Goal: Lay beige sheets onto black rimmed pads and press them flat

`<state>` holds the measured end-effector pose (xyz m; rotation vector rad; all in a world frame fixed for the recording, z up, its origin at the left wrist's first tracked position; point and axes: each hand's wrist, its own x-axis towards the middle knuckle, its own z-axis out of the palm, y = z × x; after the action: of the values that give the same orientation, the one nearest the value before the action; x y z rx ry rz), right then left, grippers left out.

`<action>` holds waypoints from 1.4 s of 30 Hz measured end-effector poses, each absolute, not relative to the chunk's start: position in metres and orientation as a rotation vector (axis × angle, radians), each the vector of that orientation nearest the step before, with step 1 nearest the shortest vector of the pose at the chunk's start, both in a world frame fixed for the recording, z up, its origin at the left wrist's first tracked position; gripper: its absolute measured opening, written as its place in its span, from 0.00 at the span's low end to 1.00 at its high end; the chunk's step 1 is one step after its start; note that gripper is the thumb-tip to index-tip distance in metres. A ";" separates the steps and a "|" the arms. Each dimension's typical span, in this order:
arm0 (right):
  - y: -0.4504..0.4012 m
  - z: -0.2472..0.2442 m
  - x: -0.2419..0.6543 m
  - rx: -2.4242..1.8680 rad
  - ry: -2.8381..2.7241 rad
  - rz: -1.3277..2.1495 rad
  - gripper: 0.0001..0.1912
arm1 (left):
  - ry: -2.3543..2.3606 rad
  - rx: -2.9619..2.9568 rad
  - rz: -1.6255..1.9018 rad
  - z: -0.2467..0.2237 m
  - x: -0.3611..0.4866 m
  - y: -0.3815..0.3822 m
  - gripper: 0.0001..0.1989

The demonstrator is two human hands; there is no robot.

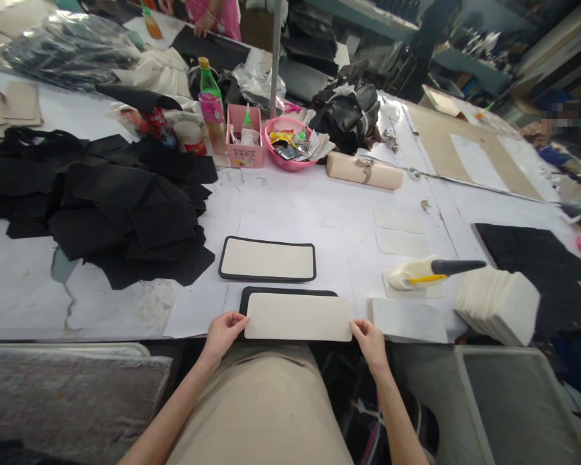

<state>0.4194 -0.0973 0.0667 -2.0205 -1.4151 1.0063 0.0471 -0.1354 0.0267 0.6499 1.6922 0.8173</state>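
A cream rectangular board [297, 317] with rounded corners is pinched at its two short ends. My left hand [226, 332] grips the left end, and my right hand [368, 339] the right end. Beneath and behind it a black sheet [290, 291] shows along its far and left edges; whether the two touch I cannot tell. Farther back lies another cream board [268, 259] framed by a black border. Right of my right hand is a stack of pale rectangular pieces [409, 320]. Beyond that, a white container [411, 274] holds a brush with a dark handle.
Black cut pieces [126, 200] are heaped on the left. A fanned stack of white boards [498, 305] and a black stack [532, 271] lie at right. A pink basket [293, 161], pink box [244, 152], bottle [212, 110] and tied roll [365, 171] stand behind. Another person's hand [204, 24] is at the far table.
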 end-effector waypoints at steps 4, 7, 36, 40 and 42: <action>-0.102 0.054 0.413 -2.116 -1.441 0.883 0.19 | 1.727 0.707 0.776 0.022 0.044 -0.136 0.20; -0.103 0.048 0.405 -2.155 -1.495 0.774 0.16 | 1.754 0.695 0.750 0.019 0.040 -0.138 0.23; -0.105 0.019 0.393 -2.306 -1.690 0.463 0.11 | 1.809 0.697 0.693 0.012 0.035 -0.135 0.24; -0.105 0.019 0.393 -2.323 -1.674 0.476 0.11 | 1.817 0.707 0.693 0.006 0.034 -0.135 0.24; -0.105 0.019 0.394 -2.342 -1.665 0.504 0.12 | 1.836 0.713 0.685 0.004 0.035 -0.135 0.23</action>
<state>0.3935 -0.1045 0.0187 -2.3418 -1.6652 0.5044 0.0347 -0.1355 0.0035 0.7131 1.8356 0.6854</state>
